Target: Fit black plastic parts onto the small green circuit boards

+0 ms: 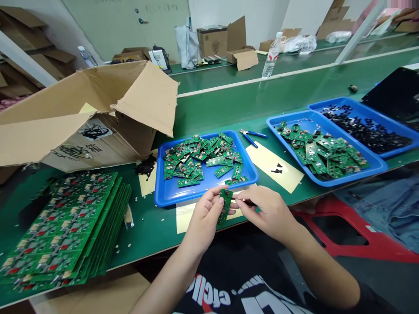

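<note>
Between the thumb and fingers of my left hand [208,211] is a small green circuit board [225,205], held tilted up in front of my chest. My right hand [266,212] is closed in a pinch around a thin dark tool [236,199], its tip at the board's upper right edge. Most of that tool is hidden by my fingers, so its exact kind does not show. Just beyond my hands lies a blue tray [160,198] with a heap of similar boards [193,159]. Yellow paper [185,218] lies under my hands.
Stacked board panels [62,222] and an open cardboard box [98,117] occupy the left. Blue-handled cutters [252,136] lie beside yellow paper [288,176] bearing black bits. Rightward are another board tray [327,181] and a tray of black parts [389,150]. A bottle [271,59] stands behind.
</note>
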Tool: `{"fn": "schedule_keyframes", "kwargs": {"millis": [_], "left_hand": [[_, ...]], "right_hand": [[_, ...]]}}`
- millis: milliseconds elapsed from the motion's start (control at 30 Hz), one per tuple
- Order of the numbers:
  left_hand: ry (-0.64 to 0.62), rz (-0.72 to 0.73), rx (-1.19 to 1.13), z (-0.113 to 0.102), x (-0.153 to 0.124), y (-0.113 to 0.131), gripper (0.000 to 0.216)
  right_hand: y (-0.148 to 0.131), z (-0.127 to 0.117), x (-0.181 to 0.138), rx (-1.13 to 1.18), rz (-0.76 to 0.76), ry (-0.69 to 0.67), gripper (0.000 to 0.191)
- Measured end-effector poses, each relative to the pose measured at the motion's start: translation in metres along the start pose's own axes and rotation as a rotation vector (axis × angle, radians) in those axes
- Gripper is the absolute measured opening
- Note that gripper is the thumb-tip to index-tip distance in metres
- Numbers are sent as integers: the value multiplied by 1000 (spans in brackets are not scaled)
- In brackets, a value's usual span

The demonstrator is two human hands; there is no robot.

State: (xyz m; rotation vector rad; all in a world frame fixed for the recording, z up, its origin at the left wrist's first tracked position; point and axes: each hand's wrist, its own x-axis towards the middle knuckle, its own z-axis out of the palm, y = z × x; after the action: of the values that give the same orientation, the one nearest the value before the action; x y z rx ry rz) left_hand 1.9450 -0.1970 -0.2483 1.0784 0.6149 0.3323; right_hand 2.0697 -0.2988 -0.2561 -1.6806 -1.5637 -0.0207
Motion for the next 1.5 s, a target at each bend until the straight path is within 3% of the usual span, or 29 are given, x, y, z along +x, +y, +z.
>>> {"fn": "schedule_keyframes", "kwargs": {"millis": [233,1233,1500], "left_hand": [[21,1,-45,2,-1,-3,37],[126,68,-4,4,6,-9,30],[55,55,79,-2,4,-9,28]], "right_hand": [[0,2,1,-132,-38,18,20],[-1,7,5,-202,-30,42,19],[3,0,8,-192,-7,-5,22]]}}
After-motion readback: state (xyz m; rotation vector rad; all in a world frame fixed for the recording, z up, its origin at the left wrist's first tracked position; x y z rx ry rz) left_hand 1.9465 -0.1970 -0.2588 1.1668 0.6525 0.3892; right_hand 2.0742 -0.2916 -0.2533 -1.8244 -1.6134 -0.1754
